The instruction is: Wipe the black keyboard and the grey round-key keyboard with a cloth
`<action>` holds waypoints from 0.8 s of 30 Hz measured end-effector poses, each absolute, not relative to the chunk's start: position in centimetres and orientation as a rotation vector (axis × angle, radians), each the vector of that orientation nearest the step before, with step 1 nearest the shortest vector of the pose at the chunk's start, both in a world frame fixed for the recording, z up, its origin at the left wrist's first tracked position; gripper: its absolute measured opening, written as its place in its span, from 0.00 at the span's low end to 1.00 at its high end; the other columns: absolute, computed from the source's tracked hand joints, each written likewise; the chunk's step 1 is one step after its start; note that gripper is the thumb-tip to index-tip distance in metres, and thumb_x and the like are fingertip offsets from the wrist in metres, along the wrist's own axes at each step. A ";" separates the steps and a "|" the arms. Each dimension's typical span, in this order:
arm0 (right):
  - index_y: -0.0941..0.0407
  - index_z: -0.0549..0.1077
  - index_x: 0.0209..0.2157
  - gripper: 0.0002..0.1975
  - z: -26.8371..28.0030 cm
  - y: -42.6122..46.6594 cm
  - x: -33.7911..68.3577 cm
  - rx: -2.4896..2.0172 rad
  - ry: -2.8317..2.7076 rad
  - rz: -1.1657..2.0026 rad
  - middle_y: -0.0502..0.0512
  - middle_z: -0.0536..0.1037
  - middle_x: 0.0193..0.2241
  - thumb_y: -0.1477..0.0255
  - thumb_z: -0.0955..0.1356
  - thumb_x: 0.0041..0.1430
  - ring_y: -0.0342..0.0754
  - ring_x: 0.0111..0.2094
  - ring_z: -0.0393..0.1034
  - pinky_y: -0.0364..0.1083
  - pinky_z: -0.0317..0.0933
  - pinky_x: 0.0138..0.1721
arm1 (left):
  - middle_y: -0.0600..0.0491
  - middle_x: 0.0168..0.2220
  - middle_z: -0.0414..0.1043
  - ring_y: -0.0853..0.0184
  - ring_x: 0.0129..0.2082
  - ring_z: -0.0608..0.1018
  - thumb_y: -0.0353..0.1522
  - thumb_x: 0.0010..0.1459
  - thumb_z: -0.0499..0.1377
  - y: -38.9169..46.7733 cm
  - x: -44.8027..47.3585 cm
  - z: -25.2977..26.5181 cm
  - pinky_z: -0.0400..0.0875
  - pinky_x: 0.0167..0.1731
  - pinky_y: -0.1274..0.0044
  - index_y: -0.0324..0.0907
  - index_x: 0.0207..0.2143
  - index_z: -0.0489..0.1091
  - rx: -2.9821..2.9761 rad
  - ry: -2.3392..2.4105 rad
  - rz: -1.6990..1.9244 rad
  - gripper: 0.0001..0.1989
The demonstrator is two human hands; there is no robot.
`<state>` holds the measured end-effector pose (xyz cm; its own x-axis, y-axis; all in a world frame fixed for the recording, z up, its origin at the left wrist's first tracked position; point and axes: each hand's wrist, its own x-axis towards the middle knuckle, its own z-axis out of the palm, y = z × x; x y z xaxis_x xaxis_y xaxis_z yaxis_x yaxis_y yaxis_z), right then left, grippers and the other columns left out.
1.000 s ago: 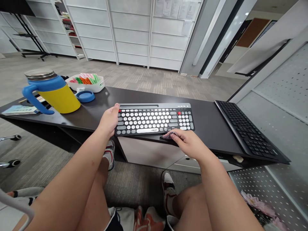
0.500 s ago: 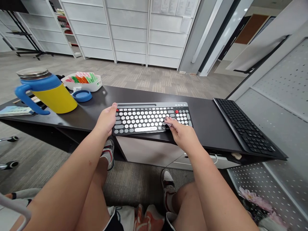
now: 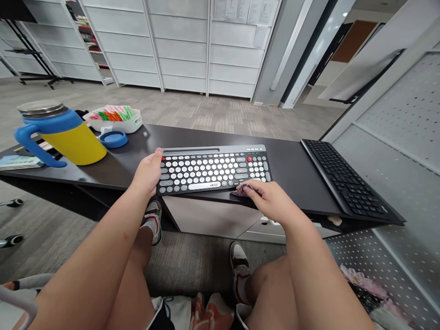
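A keyboard [image 3: 206, 168] with round white and grey keys and two red ones lies near the front edge of the black desk [image 3: 137, 151]. My left hand [image 3: 148, 172] grips its left end, the thumb at the upper corner. Pinched in my right hand [image 3: 266, 195] is a small dark patterned cloth [image 3: 241, 189], at the keyboard's lower edge below the number keys. Part of the cloth is hidden under the fingers. A second, black keyboard [image 3: 343, 176] lies at an angle on the right of the desk.
On the left stand a yellow and blue mug [image 3: 74, 137], a blue lid [image 3: 113, 139] and a white basket [image 3: 132, 123] of colourful sticks. A perforated grey panel [image 3: 409, 119] rises at the right. White cabinets [image 3: 182, 50] line the back.
My right hand has slid down from the keys to the keyboard's lower edge with the cloth. My left hand keeps its hold. The whole view has shifted slightly.
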<state>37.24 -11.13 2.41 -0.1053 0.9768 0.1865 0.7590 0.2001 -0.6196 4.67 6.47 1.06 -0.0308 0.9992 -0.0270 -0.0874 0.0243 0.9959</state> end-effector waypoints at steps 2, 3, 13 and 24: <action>0.46 0.80 0.51 0.16 2.4 -11.1 37.4 -1.690 -1.705 0.262 0.50 0.86 0.43 0.65 0.62 0.75 0.51 0.40 0.81 0.48 0.70 0.41 | 0.45 0.37 0.84 0.56 0.40 0.86 0.46 0.69 0.59 6.5 4.7 1.0 0.83 0.39 0.69 0.42 0.43 0.76 1.101 1.182 1.256 0.17; 0.47 0.80 0.52 0.16 2.4 -11.1 37.5 -1.736 -1.580 0.125 0.51 0.86 0.41 0.64 0.61 0.75 0.51 0.37 0.80 0.48 0.68 0.39 | 0.45 0.37 0.84 0.56 0.40 0.86 0.46 0.69 0.59 6.6 4.7 1.0 0.83 0.39 0.69 0.42 0.43 0.76 1.094 1.180 1.260 0.17; 0.47 0.79 0.54 0.18 2.0 -10.7 36.7 -1.987 -1.915 0.059 0.53 0.85 0.33 0.65 0.60 0.75 0.53 0.28 0.76 0.48 0.58 0.27 | 0.44 0.37 0.84 0.54 0.41 0.87 0.46 0.67 0.60 6.5 4.7 1.1 0.83 0.40 0.67 0.42 0.43 0.76 1.078 1.190 1.251 0.17; 0.48 0.79 0.40 0.15 5.1 -12.9 34.7 -1.852 -1.857 0.470 0.49 0.82 0.29 0.64 0.61 0.75 0.50 0.28 0.75 0.46 0.60 0.28 | 0.44 0.39 0.84 0.55 0.41 0.86 0.46 0.69 0.59 6.5 4.7 1.1 0.83 0.40 0.68 0.42 0.43 0.77 1.074 1.168 1.263 0.16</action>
<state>34.71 -12.91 5.07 0.0241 0.9958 0.0883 0.8338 0.0287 -0.5513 4.70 6.51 1.06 -0.0378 0.9984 -0.0414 -0.1192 0.0366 0.9922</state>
